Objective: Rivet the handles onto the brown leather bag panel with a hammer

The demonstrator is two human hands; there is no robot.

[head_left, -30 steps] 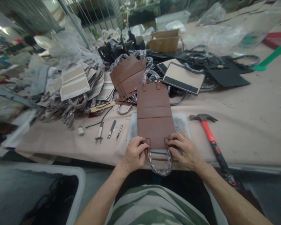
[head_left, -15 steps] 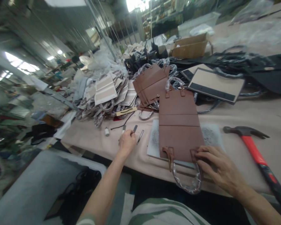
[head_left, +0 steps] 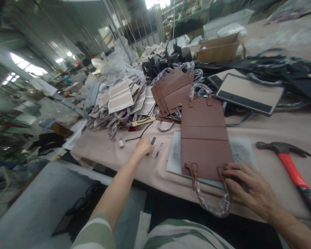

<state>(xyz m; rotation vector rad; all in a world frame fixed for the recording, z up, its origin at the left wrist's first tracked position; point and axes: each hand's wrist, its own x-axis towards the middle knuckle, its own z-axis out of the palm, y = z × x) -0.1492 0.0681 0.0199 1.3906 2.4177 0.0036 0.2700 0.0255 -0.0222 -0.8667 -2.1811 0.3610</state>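
A flat brown leather bag piece lies on a grey pad at the table's near edge, its plastic-wrapped handle hanging over the edge. My right hand rests on its near right corner with fingers spread flat. My left hand reaches out to the left and closes over small metal hand tools lying on the table; which one it grips is hidden under the fingers.
A red-handled hammer lies right of the pad. Behind are stacks of brown bag pieces, beige ones, black and beige panels and a cardboard box. A small white cap sits left of the tools.
My left hand left the bag's near edge and moved left onto the small tools. The view turned left. My right hand stayed on the bag piece.
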